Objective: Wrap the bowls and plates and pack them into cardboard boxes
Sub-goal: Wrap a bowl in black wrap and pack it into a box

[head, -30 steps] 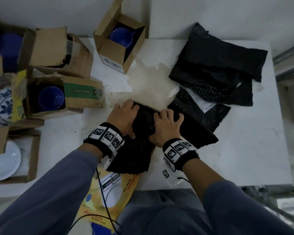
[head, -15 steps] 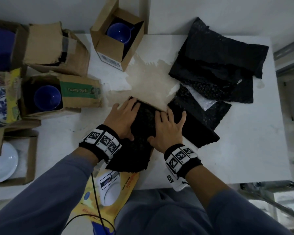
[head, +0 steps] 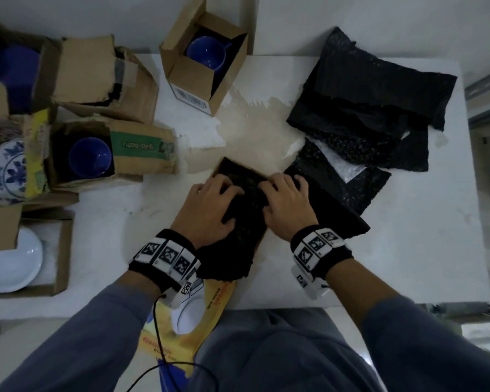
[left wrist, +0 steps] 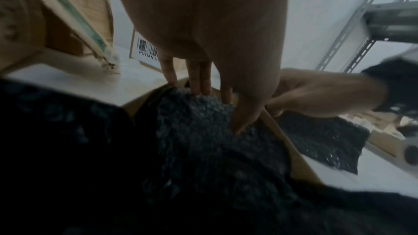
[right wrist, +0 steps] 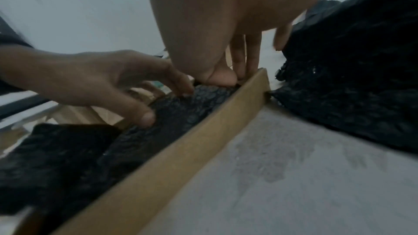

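Observation:
A shallow cardboard box [head: 260, 244] sits mid-table, filled with a bundle of black bubble wrap [head: 244, 222]; what the wrap holds is hidden. My left hand [head: 210, 205] presses on the bundle's left half, fingertips down at the far edge. My right hand [head: 286, 205] presses the right half beside the box's right wall. In the left wrist view the left hand [left wrist: 220, 110] pushes the wrap [left wrist: 203, 140] down with straight fingers and thumb. In the right wrist view the right hand [right wrist: 233, 76] has thumb and fingers tucked against the box wall [right wrist: 181, 149].
A pile of black bubble wrap sheets [head: 374, 108] lies at the right. Open boxes holding blue cups [head: 207, 52] [head: 89, 158] stand at the back and left. A blue-patterned plate [head: 5, 171] and a white plate [head: 9, 261] sit far left. A yellow package [head: 187, 321] overhangs the near edge.
Both hands slid forward over the bundle and their fingertips now dig down at its far end. The box's far brown edge now shows.

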Demonstrator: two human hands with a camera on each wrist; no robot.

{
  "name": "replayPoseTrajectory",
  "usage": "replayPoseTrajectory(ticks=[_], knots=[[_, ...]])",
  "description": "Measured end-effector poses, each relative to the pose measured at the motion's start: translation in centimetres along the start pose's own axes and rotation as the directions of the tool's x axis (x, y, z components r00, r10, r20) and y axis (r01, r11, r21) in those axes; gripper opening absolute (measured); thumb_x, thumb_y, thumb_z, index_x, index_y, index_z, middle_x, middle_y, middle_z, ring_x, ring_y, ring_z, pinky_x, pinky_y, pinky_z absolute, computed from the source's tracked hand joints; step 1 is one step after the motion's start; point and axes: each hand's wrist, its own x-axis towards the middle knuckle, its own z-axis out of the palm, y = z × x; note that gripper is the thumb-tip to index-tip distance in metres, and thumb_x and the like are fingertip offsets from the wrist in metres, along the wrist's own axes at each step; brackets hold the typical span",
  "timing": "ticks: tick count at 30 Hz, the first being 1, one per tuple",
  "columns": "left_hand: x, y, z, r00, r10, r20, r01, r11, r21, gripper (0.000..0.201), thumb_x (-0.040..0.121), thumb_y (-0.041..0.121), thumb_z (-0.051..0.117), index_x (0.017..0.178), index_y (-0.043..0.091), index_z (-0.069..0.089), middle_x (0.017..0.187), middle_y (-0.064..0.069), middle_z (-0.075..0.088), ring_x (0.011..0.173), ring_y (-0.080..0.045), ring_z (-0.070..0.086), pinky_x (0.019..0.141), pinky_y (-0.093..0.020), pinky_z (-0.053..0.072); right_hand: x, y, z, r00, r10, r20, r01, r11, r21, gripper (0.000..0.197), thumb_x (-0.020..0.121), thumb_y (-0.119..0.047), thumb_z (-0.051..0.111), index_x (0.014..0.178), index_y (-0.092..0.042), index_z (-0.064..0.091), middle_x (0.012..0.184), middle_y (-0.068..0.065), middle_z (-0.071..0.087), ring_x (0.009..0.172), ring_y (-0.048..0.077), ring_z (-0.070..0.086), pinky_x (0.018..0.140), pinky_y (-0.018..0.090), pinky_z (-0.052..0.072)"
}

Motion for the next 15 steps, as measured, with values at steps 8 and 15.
replayPoseTrajectory(ticks=[8,15], knots=[[0.0,-0.2,-0.5,0.995,-0.083,-0.054,0.075,0.987,-0.145,0.043,0.082,0.012,0.066,0.124,0.018,0.059,0.138,-0.006,0.044,0.105,-0.028,0.057,0.078,-0.036,0.049,1.1,0.1,-1.3,0.985,0.022,0.168,-0.018,0.999,-0.028,0.023,0.088,-0.011,0.058,0.108,-0.001,0.062,0.112,0.018,0.051,0.109,0.037,0.051,0.081,0.044,0.049],[-1.0,1.1,0.7,0.944,-0.319,-0.084,0.287,0.919,-0.272,0.057,0.072,-0.021,0.049,0.112,0.017,0.064,0.12,-0.006,0.053,0.105,-0.03,0.056,0.069,-0.044,0.052,-0.4,1.1,-2.4,0.94,0.094,0.327,-0.098,0.995,-0.005,0.019,0.085,-0.008,0.06,0.104,-0.006,0.063,0.109,0.019,0.059,0.101,0.042,0.059,0.078,0.042,0.05]])
